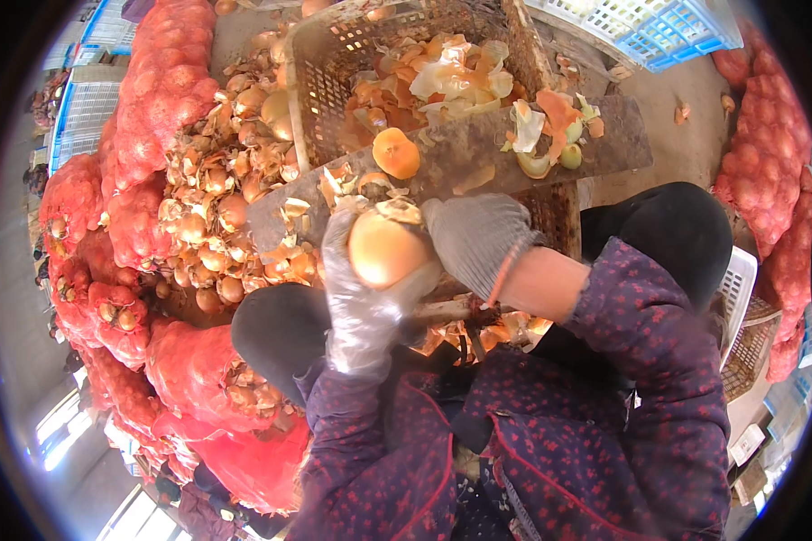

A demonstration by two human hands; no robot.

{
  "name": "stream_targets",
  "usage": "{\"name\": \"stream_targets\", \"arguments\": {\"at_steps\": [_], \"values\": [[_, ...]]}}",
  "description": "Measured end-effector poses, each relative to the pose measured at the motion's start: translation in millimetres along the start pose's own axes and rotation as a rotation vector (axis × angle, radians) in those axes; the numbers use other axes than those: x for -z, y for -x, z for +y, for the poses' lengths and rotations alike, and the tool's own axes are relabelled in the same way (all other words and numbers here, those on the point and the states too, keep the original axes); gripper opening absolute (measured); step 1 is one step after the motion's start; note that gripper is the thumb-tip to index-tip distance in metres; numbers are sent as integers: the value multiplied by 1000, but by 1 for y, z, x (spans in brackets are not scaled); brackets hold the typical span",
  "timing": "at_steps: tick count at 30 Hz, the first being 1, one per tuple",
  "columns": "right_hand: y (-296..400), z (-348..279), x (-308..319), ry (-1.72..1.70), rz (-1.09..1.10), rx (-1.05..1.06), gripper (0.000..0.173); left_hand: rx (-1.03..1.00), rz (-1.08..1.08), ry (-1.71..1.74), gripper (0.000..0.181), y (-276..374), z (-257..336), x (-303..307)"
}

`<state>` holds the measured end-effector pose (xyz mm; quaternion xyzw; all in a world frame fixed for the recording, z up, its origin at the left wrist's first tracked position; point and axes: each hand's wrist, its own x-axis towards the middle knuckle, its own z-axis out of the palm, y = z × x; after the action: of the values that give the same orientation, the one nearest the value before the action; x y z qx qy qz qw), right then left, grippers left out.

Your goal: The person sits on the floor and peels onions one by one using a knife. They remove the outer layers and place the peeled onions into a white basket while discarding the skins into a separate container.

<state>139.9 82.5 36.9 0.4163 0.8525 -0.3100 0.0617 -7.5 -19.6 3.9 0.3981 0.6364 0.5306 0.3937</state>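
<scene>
A large yellow-brown onion [387, 250] rests in my left hand [369, 304], whose fingers and palm wrap its left side and underside. That hand wears a shiny clear plastic glove. At the onion's upper end, dry skin and a pale neck [399, 209] stick up. My right hand [480, 237], in a grey knit glove, is curled beside the onion's upper right. Its fingertips face the neck; whatever they may hold is hidden. Beneath both hands lies a worn board [446, 159], with another onion [396, 153] at its far edge.
Behind the board, a plastic crate [325, 88] holds onion skins [453, 74]. Trimmings [555, 132] lie on the board's right part. Loose onions [223, 209] are heaped at left beside red mesh sacks [166, 88]. More sacks [764, 155] and a white basket [737, 297] stand at right.
</scene>
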Motion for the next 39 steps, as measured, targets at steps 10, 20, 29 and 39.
{"name": "stream_targets", "arguments": {"at_steps": [10,20,29,39], "values": [[18,22,41,-746,-92,-138,39,-203,-60,98,113,14,55,11],[25,24,22,-1299,-200,-44,49,97,-208,444,103,13,74,-17],[11,32,-17,-503,368,201,39,158,-9,327,97,-9,4,-3],[18,45,2,-116,21,72,25,-286,15,-431,107,-6,-18,2]]}}
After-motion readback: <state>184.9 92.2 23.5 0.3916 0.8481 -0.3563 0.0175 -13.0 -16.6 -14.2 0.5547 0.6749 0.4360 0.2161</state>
